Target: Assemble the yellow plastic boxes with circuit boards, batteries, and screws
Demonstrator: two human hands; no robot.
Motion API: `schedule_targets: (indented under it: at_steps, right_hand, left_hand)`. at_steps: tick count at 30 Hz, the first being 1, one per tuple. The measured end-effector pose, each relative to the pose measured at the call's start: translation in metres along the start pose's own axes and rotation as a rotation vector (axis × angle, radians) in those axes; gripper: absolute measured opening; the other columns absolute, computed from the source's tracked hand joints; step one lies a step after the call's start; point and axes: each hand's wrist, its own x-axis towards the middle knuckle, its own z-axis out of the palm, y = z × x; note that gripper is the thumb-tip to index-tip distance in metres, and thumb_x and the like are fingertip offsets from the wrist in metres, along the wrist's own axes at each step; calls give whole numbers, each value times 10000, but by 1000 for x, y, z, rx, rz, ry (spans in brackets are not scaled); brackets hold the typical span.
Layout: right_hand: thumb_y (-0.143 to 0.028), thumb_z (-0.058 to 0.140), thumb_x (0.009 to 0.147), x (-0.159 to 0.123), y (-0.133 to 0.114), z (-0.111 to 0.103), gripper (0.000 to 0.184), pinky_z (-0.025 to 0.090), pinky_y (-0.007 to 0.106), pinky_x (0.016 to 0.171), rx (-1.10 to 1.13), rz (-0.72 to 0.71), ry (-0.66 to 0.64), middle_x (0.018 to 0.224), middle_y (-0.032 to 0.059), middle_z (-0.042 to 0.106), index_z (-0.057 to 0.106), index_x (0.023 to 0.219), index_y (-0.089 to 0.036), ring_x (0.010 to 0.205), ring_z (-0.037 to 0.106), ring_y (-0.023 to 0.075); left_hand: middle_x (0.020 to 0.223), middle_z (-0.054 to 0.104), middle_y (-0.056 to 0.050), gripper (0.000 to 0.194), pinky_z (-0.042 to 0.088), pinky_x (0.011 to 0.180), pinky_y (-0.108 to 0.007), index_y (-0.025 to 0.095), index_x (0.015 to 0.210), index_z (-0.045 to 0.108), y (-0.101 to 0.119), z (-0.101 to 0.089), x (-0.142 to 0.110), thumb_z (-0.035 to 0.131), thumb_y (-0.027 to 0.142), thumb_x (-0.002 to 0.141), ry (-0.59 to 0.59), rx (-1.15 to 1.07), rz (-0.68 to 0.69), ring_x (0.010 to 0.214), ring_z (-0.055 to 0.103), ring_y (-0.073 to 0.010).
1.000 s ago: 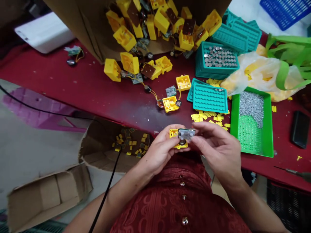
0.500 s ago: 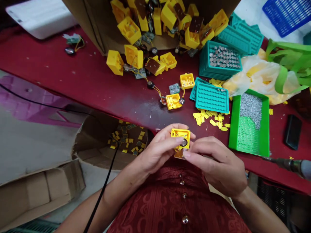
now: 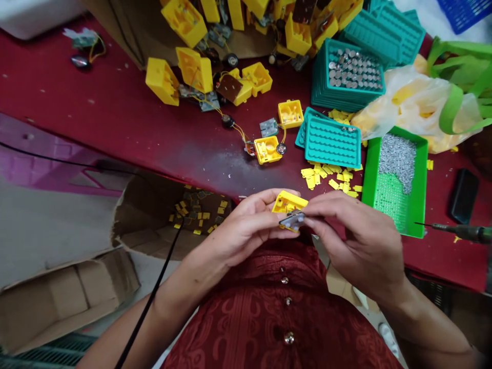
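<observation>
My left hand (image 3: 251,218) is closed around a small yellow plastic case (image 3: 284,201), its open side facing up and tilted. Between thumb and fingers, my right hand (image 3: 351,236) pinches the edge of a grey circuit board (image 3: 294,220), held slantwise over the case's near side. The left thumb also reaches the board's edge. Inside the case, small parts show only in part behind the board. Beyond my hands on the table lies another open yellow case (image 3: 268,149), with a round black part (image 3: 282,148) and a circuit board (image 3: 268,127) beside it.
A green tray (image 3: 369,179) of small metal pieces stands to the right, near a screwdriver-like tool (image 3: 457,231) and a black phone-like object (image 3: 464,196). Teal trays (image 3: 332,141) and scattered yellow pieces (image 3: 313,177) lie ahead. A cardboard container (image 3: 132,225) stands below the table's left edge.
My right hand has turned the board up from below the case and over its opening. The case has tilted in my left hand, and the round part is now covered.
</observation>
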Motion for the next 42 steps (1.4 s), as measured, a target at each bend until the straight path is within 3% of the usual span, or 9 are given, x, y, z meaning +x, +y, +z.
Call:
schedule_targets:
  at_steps: [3,10,15,28,33,38,42]
  right_hand:
    - [-81,616,887,1,2,-2,124,557,260,720,-35,25,-14,855,15,715,637,897,-203,808,676,127]
    - [-88,621,888,-2,8,0,93,542,258,735,-61,60,-15,872,28,717,646,915,-174,817,669,122]
    - [-86,570,911,-2,9,1,125,536,284,714,-93,3,-8,859,33,723,652,888,-178,793,670,135]
    - [-44,520,881,-1,21,-2,203,535,308,723,-71,-24,-156,830,41,685,655,804,-173,789,638,159]
    - [-101,518,912,0,23,4,175,505,291,649,-140,-40,-45,866,69,654,670,862,-171,784,593,158]
    - [-102,540,927,-5,28,9,204,536,329,813,-49,-77,16,974,73,695,619,1108,-151,879,628,159]
    - [-50,591,880,-11,33,16,156,527,338,776,-73,-110,124,936,105,665,675,996,-111,880,594,172]
  left_hand:
    - [1052,717,-69,350,601,773,-287,172,1046,721,2,1,-2,712,123,700,-14,19,15,914,685,-192]
    - [1034,717,-43,406,573,744,-218,168,1048,663,-3,14,0,707,8,677,118,187,127,916,681,-155]
    - [966,694,-37,319,577,702,-220,160,1019,625,-6,17,3,682,35,731,169,260,172,901,679,-163]
    - [1121,693,-85,453,549,793,-235,144,1123,620,-8,20,3,767,92,697,177,331,114,1049,647,-203]
    - [1171,672,-111,399,581,745,-249,141,1174,625,-12,19,5,745,232,804,171,343,123,981,665,-194]
    - [1120,704,-93,381,590,709,-238,140,1170,655,-13,16,8,744,239,814,211,362,173,898,674,-170]
    - [1058,722,-71,358,591,654,-224,145,1168,658,-14,13,10,719,264,836,262,366,185,768,656,-124]
